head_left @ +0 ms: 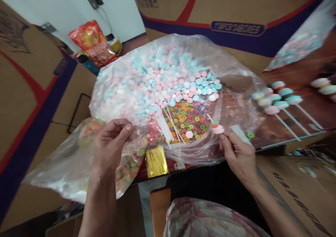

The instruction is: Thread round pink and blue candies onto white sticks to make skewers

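My right hand [237,151] pinches a partly filled candy skewer [217,127], with pink marshmallow and a green and a red ring on a white stick that points up and left. My left hand [111,144] is closed, thumb against curled fingers, above a clear bag of colourful gummy rings [131,163]; what it holds, if anything, I cannot make out. Between the hands lie loose white sticks [164,126], ring candies [181,118] and a single pink marshmallow [189,134]. Behind them a large clear bag [210,46] spills pink, blue and white marshmallows [160,77].
Finished-looking marshmallow skewers [280,98] rest on the table at right, near a green ring [250,135]. A pack of gold twist ties [156,161] lies at the front edge. Large cardboard boxes [181,2] stand behind and at left. A red snack bag [88,37] is at the back.
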The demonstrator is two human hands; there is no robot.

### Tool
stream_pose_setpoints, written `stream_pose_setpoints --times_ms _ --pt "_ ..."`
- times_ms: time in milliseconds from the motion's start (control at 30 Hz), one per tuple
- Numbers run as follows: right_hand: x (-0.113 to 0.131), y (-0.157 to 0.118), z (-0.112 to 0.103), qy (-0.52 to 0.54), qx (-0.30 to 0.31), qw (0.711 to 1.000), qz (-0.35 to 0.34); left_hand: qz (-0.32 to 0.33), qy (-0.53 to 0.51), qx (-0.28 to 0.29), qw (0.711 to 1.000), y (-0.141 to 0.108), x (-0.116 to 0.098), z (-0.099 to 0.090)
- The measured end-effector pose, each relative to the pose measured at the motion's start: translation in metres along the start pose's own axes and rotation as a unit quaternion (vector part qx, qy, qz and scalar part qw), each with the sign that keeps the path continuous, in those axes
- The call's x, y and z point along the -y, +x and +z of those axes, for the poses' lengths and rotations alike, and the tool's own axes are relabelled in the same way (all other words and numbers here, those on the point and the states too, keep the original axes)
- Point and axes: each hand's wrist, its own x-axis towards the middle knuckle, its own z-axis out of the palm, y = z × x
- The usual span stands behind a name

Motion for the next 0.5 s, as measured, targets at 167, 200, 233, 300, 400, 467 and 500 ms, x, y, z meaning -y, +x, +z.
stream_pose_setpoints --times_ms 167,200,233,300,400,467,500 --pt "-0.002 -0.002 -0.001 -0.018 -0.005 1.0 -0.01 0.066 0.051 -0.081 0.993 -0.005 0.003 -0.025" --pt "-0.002 -0.002 -0.001 -0.017 -0.005 1.0 -0.011 0.082 0.071 -0.087 0.99 -0.004 0.005 -0.026" --pt "-0.002 -0.002 -0.001 -0.017 -0.004 1.0 -0.012 0.097 0.097 -0.09 0.986 -0.002 0.007 -0.026" --pt "-0.002 -0.002 0.0 -0.019 -0.004 1.0 -0.015 0.117 0.168 -0.08 0.976 0.001 0.012 -0.025" --pt "-0.002 -0.003 0.0 -0.025 -0.01 0.999 -0.024 0.107 0.297 0.003 0.949 0.003 0.017 -0.023" --pt "-0.003 -0.002 0.001 -0.025 -0.012 0.999 -0.029 0.098 0.359 0.072 0.925 0.004 0.019 -0.02" --pt "-0.003 -0.002 0.001 -0.026 -0.012 0.999 -0.03 0.098 0.371 0.089 0.919 0.005 0.02 -0.018"
